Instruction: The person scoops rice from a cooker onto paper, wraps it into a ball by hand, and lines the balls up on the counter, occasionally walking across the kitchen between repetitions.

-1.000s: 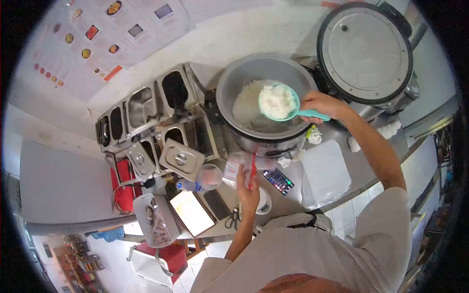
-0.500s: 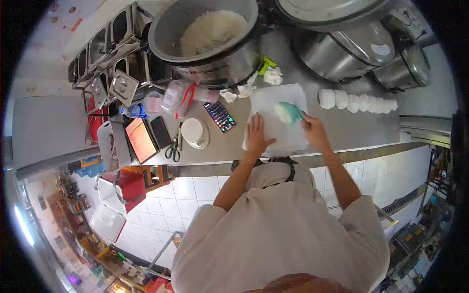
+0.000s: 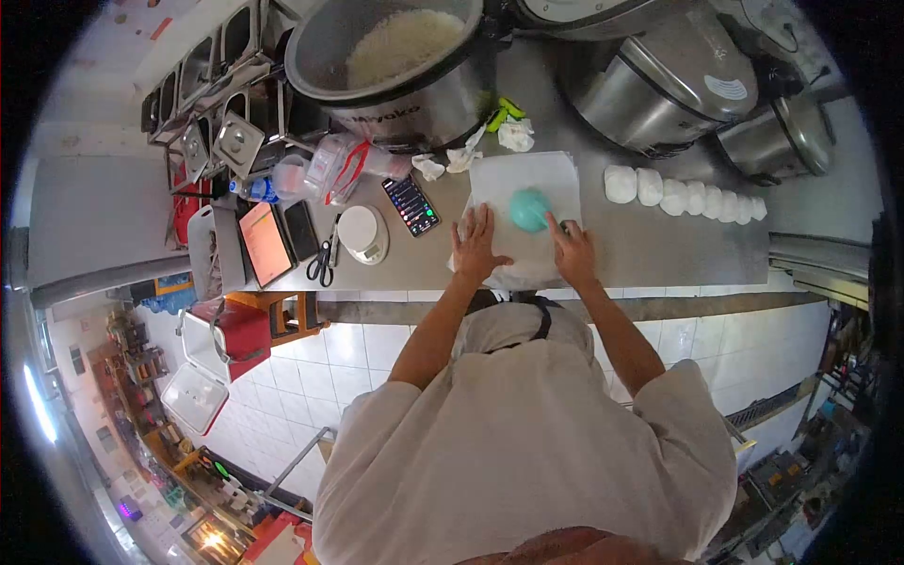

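Note:
My left hand (image 3: 477, 247) lies with spread fingers on the left edge of a stack of white paper sheets (image 3: 553, 171). A teal scoop (image 3: 528, 208) sits bowl-side down over the paper, its rounded back facing up. At its right, my right hand (image 3: 573, 250) is closed on the scoop's handle with the index finger stretched toward the bowl. Whatever lies under the scoop is hidden. Behind the paper stands a big rice cooker (image 3: 414, 122) with white rice (image 3: 405, 47) inside.
Several white rounded pieces (image 3: 673, 197) form a row on the right. Left of the paper lie a phone (image 3: 411, 205), a white kitchen scale (image 3: 363, 234), scissors (image 3: 321, 266) and a tablet (image 3: 266, 245). Crumpled tissue (image 3: 515, 135) and closed cookers (image 3: 640, 94) stand at the back.
The scoop, earlier showing white rice in its bowl, is now turned over onto the paper. My right hand has moved left and rolled with it. The whole view has shifted slightly.

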`<state>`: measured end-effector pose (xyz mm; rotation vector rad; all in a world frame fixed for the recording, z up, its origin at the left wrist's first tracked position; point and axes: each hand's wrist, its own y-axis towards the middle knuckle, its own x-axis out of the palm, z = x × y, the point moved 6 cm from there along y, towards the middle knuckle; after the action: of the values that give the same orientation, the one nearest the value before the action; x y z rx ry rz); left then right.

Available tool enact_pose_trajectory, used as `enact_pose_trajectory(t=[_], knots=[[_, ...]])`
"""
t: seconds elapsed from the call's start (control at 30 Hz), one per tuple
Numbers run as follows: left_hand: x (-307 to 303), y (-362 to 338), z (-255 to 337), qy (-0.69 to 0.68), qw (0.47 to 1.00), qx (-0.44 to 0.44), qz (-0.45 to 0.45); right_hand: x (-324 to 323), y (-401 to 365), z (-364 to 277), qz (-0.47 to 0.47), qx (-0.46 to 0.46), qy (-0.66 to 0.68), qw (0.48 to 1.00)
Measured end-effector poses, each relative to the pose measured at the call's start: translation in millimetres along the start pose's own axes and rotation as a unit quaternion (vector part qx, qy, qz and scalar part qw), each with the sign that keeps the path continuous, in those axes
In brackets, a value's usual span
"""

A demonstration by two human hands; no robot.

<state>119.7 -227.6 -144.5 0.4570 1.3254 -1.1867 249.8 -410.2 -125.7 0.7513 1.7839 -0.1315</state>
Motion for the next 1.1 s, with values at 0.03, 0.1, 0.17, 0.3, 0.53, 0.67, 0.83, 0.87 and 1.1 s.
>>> enact_pose_trajectory(t=[0.03,0.1,0.17,0.3,0.53,0.67,0.83,0.87,1.1], knots=[[-1,1,1,0.005,1.000,0.006,0.001,-5,6,2,-0.017,-0.004,0.019,1.000],[4,-10,-2,-0.023,0.994,0.076,0.081,-29,14,-7,-0.026,-0.006,0.051,0.998],[16,-12,-6,-0.080,0.983,0.129,0.101,-72,54,-25,0.010,-0.014,0.075,0.997],[28,-15,10,-0.137,0.963,0.224,0.056,-188,182,-109,0.194,-0.089,0.155,0.965],[23,-8,39,0.005,0.956,0.281,0.081,-150,405,-194,0.130,-0.132,0.030,0.982],[14,2,45,0.012,0.965,0.259,0.041,-184,362,-200,0.182,-0.184,0.030,0.965],[12,-1,35,-0.092,0.960,0.250,0.086,-153,176,-120,-0.025,-0.058,0.292,0.954],[8,-5,38,-0.109,0.957,0.251,0.093,-128,131,-88,-0.024,-0.051,0.304,0.951],[-5,-14,38,-0.226,0.941,0.240,0.082,-80,-77,45,-0.070,0.254,0.311,0.913]])
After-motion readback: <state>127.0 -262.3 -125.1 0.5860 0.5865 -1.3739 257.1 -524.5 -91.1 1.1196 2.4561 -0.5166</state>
